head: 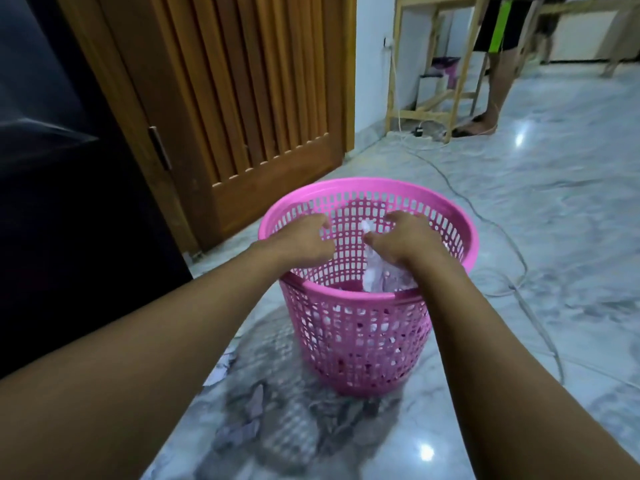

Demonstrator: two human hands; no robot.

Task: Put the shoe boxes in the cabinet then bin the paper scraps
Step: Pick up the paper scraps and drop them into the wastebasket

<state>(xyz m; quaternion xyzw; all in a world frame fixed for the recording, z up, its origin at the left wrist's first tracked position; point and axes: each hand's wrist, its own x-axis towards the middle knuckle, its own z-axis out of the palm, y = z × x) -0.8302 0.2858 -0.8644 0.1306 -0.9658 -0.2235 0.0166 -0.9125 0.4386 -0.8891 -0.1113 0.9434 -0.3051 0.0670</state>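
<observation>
Dark panel (52,168) fills far left, edge close beside left forearm. Wooden slatted door (249,98) behind, bottom edge near floor (554,202). Paper scraps (239,433) on floor, left of bin base. Left hand (301,240) above bin's left rim, fingers loosely curled, holding nothing. Pink mesh bin (363,327) centre, upright, mouth open. Right hand (405,240) over bin mouth, fingers curled down at crumpled white paper (375,271); pinching or only touching, cannot tell. Open floor right of bin; grey cable (512,288) loops across it.
</observation>
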